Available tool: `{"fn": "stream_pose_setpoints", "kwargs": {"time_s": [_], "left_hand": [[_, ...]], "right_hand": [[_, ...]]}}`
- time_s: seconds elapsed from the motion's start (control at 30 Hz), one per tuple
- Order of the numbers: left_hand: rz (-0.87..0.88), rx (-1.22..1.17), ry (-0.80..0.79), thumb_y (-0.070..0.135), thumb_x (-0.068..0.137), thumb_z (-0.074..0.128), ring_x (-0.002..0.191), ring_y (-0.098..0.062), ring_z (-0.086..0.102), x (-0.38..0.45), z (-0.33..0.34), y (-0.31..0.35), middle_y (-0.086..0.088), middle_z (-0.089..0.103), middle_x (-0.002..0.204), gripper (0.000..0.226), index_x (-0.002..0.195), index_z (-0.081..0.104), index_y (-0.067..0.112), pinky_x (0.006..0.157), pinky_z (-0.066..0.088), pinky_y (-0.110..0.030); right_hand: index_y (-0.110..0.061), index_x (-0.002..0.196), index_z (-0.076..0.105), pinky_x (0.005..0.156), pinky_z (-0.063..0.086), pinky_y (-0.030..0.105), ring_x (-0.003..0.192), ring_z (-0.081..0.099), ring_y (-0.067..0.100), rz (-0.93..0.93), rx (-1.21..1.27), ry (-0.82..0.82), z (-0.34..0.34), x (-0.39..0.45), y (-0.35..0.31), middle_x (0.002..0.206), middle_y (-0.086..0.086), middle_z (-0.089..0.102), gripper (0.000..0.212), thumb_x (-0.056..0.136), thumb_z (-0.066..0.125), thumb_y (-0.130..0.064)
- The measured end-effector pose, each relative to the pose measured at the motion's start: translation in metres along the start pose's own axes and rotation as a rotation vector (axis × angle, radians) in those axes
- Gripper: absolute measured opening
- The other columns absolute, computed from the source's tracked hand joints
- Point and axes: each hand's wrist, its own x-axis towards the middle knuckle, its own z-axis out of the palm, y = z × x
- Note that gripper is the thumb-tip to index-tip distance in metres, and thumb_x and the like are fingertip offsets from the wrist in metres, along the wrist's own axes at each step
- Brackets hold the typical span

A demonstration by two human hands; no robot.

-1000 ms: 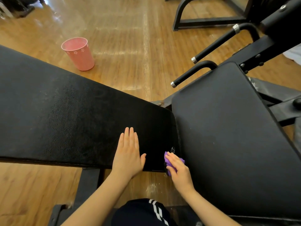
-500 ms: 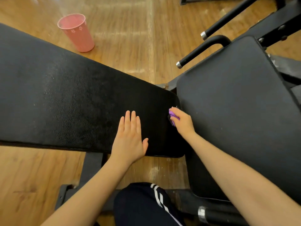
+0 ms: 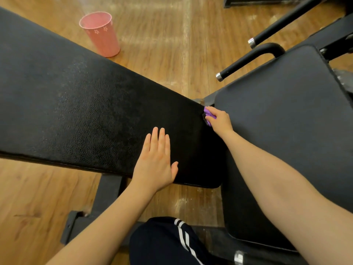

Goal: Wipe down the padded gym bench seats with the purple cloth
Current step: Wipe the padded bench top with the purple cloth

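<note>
A pink cup (image 3: 100,33) stands on the floor (image 3: 162,44); its contents cannot be seen. The right hand (image 3: 219,120) clutches the purple cloth (image 3: 208,115) at the long pad's (image 3: 86,111) far corner, beside the seat pad (image 3: 286,121). The left hand (image 3: 155,161) lies flat, released, on the long pad.

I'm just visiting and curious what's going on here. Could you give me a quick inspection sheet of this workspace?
Surface: long black padded bench beside a second dark padded seat, with a narrow gap between them.
Job's things: purple cloth, bunched at the far corner of the long bench, by the gap.
Clutter: pink cup standing upright on the floor beyond the bench.
Grippers: left hand lies flat on the long bench, fingers straight; right hand grips the cloth.
Cables: nothing seen.
Surroundings: wooden floor; black handle bars with silver end caps; person's knee in dark striped trousers.
</note>
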Motion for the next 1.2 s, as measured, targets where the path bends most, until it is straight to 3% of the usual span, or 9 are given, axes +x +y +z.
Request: {"fn": "stream_pose_setpoints", "kwargs": {"time_s": [0.1,0.27,0.37,0.5,0.7,0.83,0.97,1.1,1.2], "left_hand": [[0.017,-0.012,-0.024,0.052,0.095,0.020,0.145,-0.042,0.005,-0.001,-0.001,0.002,-0.026,0.010,0.156,0.078,0.149,0.013,-0.004,0.117,0.006,-0.050],[0.008,0.017,-0.029,0.052,0.093,0.023,0.145,-0.042,0.005,-0.002,-0.002,0.003,-0.026,0.011,0.156,0.079,0.149,0.014,-0.004,0.117,0.006,-0.050],[0.006,0.024,-0.028,0.052,0.093,0.024,0.145,-0.041,0.007,-0.001,-0.001,0.004,-0.026,0.013,0.156,0.079,0.149,0.016,-0.004,0.117,0.007,-0.050],[-0.005,0.031,-0.032,0.052,0.093,0.028,0.145,-0.042,0.009,-0.001,-0.002,0.003,-0.026,0.016,0.155,0.080,0.148,0.019,-0.004,0.117,0.008,-0.050],[-0.002,0.069,-0.037,0.052,0.094,0.021,0.145,-0.041,0.005,-0.001,-0.001,0.003,-0.026,0.011,0.157,0.079,0.149,0.013,-0.003,0.117,0.006,-0.050],[0.003,0.067,-0.037,0.052,0.094,0.023,0.146,-0.040,0.006,-0.002,-0.003,0.004,-0.025,0.012,0.156,0.078,0.149,0.014,-0.004,0.117,0.008,-0.050],[0.015,0.064,-0.029,0.052,0.094,0.025,0.145,-0.038,0.010,-0.001,-0.004,0.003,-0.025,0.016,0.156,0.077,0.148,0.019,-0.004,0.117,0.011,-0.050],[0.044,0.056,-0.043,0.049,0.096,0.025,0.146,-0.037,0.010,-0.002,-0.007,0.002,-0.024,0.015,0.156,0.074,0.149,0.018,-0.003,0.117,0.012,-0.048],[0.049,0.050,-0.057,0.046,0.098,0.024,0.146,-0.037,0.010,-0.003,-0.012,0.002,-0.024,0.014,0.157,0.072,0.149,0.016,-0.003,0.118,0.011,-0.047]], "right_hand": [[-0.011,0.133,0.051,0.061,0.040,0.001,0.094,0.056,0.008,0.072,-0.045,0.012,-0.008,-0.001,0.009,0.123,0.001,0.060,0.040,0.095,0.049,-0.002],[-0.015,0.126,0.058,0.054,0.037,0.003,0.061,0.053,0.001,0.050,-0.156,-0.046,-0.013,-0.017,0.015,0.091,0.004,0.056,0.037,0.093,0.048,-0.002],[-0.015,0.125,0.059,0.055,0.038,0.002,0.068,0.053,0.010,0.020,-0.144,-0.058,-0.010,-0.035,0.023,0.086,0.003,0.056,0.037,0.093,0.049,-0.001],[-0.013,0.135,0.050,0.059,0.039,0.000,0.073,0.054,0.002,0.016,-0.093,-0.037,-0.006,-0.062,0.031,0.100,0.004,0.060,0.043,0.094,0.049,-0.002],[-0.011,0.139,0.043,0.090,0.039,0.008,0.121,0.051,0.013,-0.006,-0.067,-0.054,-0.003,-0.089,0.037,0.137,0.002,0.051,0.045,0.095,0.049,-0.004],[-0.011,0.139,0.043,0.078,0.037,-0.003,0.120,0.050,0.013,-0.021,-0.062,-0.066,-0.003,-0.103,0.043,0.135,0.003,0.052,0.045,0.095,0.049,-0.005],[-0.016,0.140,0.043,0.090,0.045,0.015,0.111,0.057,0.015,-0.049,-0.156,-0.194,-0.016,-0.115,0.051,0.129,0.004,0.056,0.049,0.093,0.053,-0.005],[-0.014,0.140,0.042,0.082,0.037,-0.001,0.112,0.052,0.008,-0.097,-0.278,-0.314,-0.029,-0.127,0.050,0.134,0.003,0.052,0.053,0.090,0.056,-0.001],[-0.015,0.137,0.045,0.082,0.039,-0.002,0.109,0.056,0.010,-0.112,-0.245,-0.297,-0.026,-0.140,0.048,0.131,0.005,0.055,0.050,0.091,0.054,0.000]]}}
